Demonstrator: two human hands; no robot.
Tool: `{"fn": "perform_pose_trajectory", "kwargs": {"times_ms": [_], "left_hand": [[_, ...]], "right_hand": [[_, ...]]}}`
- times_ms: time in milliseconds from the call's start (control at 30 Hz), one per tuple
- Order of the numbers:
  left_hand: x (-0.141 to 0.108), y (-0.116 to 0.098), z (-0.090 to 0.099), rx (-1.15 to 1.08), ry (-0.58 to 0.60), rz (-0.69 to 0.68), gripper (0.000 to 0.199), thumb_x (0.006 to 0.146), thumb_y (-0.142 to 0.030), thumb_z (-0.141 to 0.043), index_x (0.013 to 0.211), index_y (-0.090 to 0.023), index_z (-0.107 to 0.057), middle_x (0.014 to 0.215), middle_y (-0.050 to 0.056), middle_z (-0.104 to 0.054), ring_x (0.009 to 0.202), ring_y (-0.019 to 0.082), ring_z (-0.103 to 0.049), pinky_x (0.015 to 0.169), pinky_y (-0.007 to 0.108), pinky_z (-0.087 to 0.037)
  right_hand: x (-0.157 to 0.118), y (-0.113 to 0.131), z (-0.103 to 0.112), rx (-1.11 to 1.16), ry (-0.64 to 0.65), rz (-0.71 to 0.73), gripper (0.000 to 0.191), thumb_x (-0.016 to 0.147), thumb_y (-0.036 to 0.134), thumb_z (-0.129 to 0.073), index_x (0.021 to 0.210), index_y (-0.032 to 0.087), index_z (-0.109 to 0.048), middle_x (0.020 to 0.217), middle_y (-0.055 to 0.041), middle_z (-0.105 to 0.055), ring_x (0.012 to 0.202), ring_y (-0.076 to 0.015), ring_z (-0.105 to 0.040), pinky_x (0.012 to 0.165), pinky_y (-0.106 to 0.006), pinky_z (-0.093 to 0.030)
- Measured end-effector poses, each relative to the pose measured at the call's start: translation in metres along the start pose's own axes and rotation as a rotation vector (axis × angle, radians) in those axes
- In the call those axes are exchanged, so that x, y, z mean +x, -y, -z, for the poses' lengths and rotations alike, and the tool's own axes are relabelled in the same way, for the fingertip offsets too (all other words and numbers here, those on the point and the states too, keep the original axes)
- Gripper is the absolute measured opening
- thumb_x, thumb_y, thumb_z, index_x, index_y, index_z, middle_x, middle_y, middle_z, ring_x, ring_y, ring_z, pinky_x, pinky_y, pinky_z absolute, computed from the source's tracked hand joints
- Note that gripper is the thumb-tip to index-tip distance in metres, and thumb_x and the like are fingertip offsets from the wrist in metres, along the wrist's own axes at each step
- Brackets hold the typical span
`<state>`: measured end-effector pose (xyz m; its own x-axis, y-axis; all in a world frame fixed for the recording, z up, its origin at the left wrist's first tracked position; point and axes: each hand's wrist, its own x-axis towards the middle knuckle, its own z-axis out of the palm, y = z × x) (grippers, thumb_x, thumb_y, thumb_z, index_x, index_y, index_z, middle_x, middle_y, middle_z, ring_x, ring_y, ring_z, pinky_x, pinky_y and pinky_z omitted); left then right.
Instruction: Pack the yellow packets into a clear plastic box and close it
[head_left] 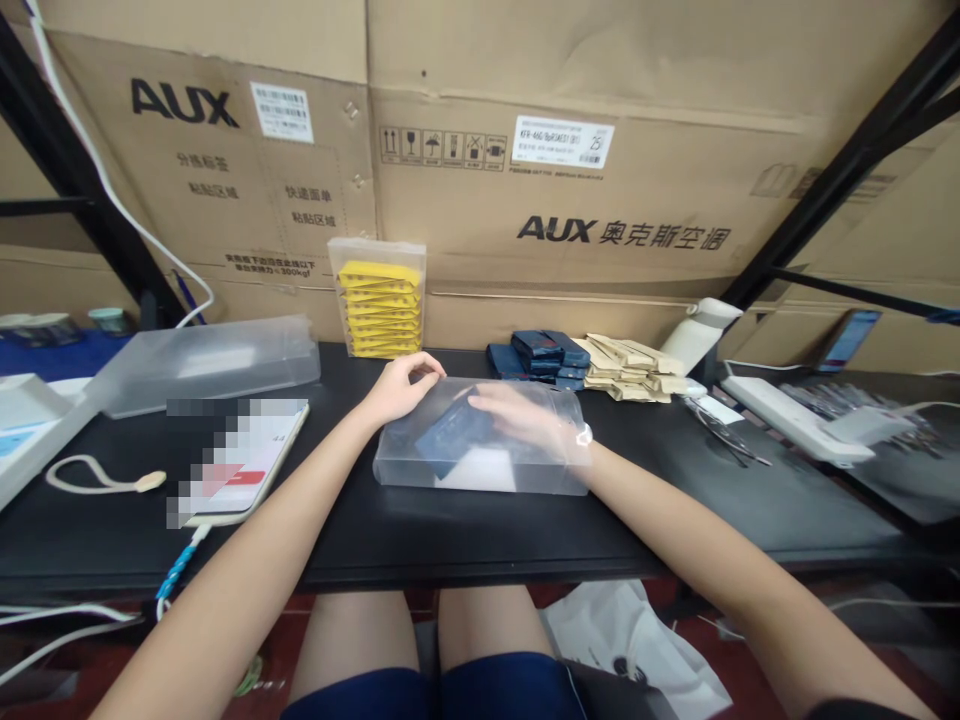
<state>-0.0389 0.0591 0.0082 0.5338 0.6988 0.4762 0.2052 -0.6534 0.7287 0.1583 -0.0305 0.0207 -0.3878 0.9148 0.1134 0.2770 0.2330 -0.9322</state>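
Observation:
A frosted clear plastic box (551, 470) lies on its side on the black table in front of me. My left hand (405, 388) pinches its far left edge, thumb and fingers curled there. My right hand (517, 415) reaches inside through the right end, seen blurred through the plastic. Its fingers are on a dark blue packet (454, 430) lying tilted toward the box's left side. Behind the box, dark blue packets (551, 352) are stacked beside a pile of cream packets (630, 362). A similar upright box (381, 300) is filled with a column of yellow packets.
At left are another frosted box (217, 365), a phone (251, 470) with a cable, and a strap loop (105, 475). A white bottle (701, 330), glasses (724, 430) and a white device (799, 415) sit at right. Cardboard (450, 210) walls the back.

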Motion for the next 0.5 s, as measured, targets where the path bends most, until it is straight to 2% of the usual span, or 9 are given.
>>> {"fn": "perform_pose_trajectory", "kwargs": {"times_ms": [133,200,333,400,500], "left_hand": [[0.0,-0.001,0.001,0.025,0.008,-0.006,0.016,0.08,-0.025,-0.052,0.083,-0.017,-0.065,0.085,0.004,-0.068,0.08,0.017,-0.063,0.079,0.03,-0.048],[0.0,-0.001,0.001,0.027,0.009,-0.005,0.016,0.08,-0.025,-0.052,0.083,-0.017,-0.065,0.086,0.005,-0.069,0.081,0.017,-0.063,0.079,0.031,-0.049],[-0.001,-0.002,0.0,0.004,0.016,-0.008,0.015,0.079,-0.026,-0.053,0.083,-0.017,-0.065,0.085,0.005,-0.068,0.08,0.017,-0.063,0.079,0.031,-0.048],[-0.001,-0.002,0.0,-0.008,0.02,-0.007,0.015,0.079,-0.025,-0.053,0.083,-0.016,-0.064,0.085,0.004,-0.068,0.079,0.016,-0.062,0.079,0.03,-0.048],[-0.001,-0.001,-0.001,-0.013,0.023,-0.002,0.014,0.079,-0.025,-0.054,0.083,-0.016,-0.064,0.085,0.004,-0.068,0.079,0.016,-0.062,0.079,0.03,-0.048]], "right_hand": [[0.002,-0.008,0.002,0.045,0.012,-0.002,0.025,0.086,0.035,-0.056,0.106,0.023,-0.066,0.111,-0.0028,-0.063,0.104,-0.0181,-0.055,0.093,-0.031,-0.042],[0.003,-0.013,0.004,0.106,0.048,-0.01,0.028,0.085,0.035,-0.057,0.108,0.021,-0.065,0.11,-0.004,-0.063,0.103,-0.0174,-0.056,0.09,-0.029,-0.042],[0.005,-0.021,0.003,0.15,0.069,-0.032,0.025,0.083,0.037,-0.061,0.092,0.015,-0.067,0.086,-0.0029,-0.064,0.076,-0.0117,-0.056,0.068,-0.024,-0.044],[0.004,-0.022,-0.001,0.143,0.038,-0.039,0.026,0.082,0.04,-0.062,0.081,0.014,-0.065,0.072,0.0006,-0.059,0.061,-0.0083,-0.049,0.057,-0.021,-0.04],[0.004,-0.021,-0.007,0.147,-0.011,-0.056,0.029,0.081,0.042,-0.063,0.075,0.014,-0.061,0.062,0.0039,-0.052,0.051,-0.0058,-0.04,0.048,-0.02,-0.032]]}}
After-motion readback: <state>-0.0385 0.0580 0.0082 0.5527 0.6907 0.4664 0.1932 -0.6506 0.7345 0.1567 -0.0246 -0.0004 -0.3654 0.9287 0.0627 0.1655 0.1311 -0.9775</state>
